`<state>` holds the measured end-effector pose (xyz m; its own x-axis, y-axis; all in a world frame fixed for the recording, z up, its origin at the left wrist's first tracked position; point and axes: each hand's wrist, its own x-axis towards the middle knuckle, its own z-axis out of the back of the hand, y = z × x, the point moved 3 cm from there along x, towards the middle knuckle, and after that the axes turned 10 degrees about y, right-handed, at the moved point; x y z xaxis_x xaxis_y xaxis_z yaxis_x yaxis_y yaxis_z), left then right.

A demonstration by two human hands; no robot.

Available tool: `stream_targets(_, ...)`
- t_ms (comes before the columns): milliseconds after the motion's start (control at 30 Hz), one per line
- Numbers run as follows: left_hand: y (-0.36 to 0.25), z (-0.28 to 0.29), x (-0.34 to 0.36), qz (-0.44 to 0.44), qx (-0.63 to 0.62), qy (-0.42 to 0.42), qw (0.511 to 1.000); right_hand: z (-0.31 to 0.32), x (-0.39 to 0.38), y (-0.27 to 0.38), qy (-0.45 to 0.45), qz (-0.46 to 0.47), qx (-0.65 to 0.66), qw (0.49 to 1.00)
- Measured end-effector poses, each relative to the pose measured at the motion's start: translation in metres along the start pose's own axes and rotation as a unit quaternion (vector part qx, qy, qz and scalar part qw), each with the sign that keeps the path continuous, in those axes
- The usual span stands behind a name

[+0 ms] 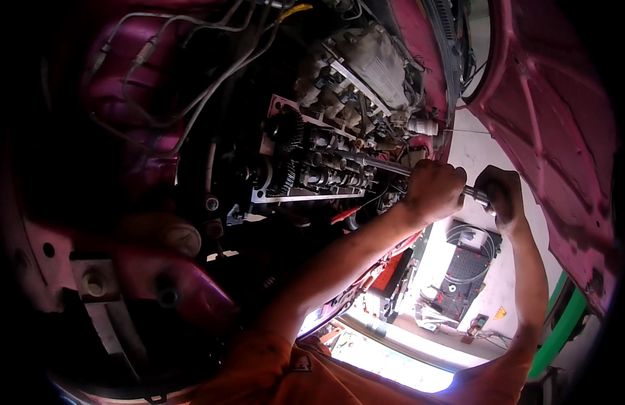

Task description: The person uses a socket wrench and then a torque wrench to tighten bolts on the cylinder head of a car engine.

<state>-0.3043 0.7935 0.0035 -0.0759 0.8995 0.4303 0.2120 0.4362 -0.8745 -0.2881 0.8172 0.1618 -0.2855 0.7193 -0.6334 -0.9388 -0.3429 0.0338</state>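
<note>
A long metal socket extension bar (383, 164) reaches from the open cylinder head (309, 197) out to the right. My left hand (435, 190) is wrapped around this bar partway along. At the bar's outer end, my right hand (503, 197) is closed over a metal tool end, mostly hidden by the fingers. The bar's inner tip is lost among the dark camshafts (332, 177). Two toothed gears (290, 135) sit at the left end of the cylinder head.
A grey intake manifold (376, 64) lies beyond the cylinder head. The raised pink hood (549, 101) stands to the right. Metal pipes (204, 101) cross the upper left. A red-handled item (345, 215) lies below the head. A black tool board (464, 266) and green post (559, 334) are farther off.
</note>
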Motion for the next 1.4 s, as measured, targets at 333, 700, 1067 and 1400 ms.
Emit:
stream_targets(333, -0.058, 0.022, 0.011, -0.063, -0.011, -0.062, 0.996, 0.044, -0.031, 0.048, -0.027, 0.122, -0.154, 0.98)
stream_targets(700, -0.043, -0.022, -0.043, -0.001, -0.027, 0.066, 0.997, -0.016, -0.064, 0.005, -0.028, 0.022, -0.091, 0.995)
stream_targets(1067, -0.036, -0.025, -0.042, -0.013, 0.002, 0.063, 0.998, -0.022, -0.063, 0.008, -0.025, 0.043, -0.112, 0.992)
stream_targets(1400, -0.029, -0.034, -0.056, -0.062, -0.013, -0.048, 0.997, -0.031, -0.057, 0.002, -0.027, 0.146, -0.14, 0.979)
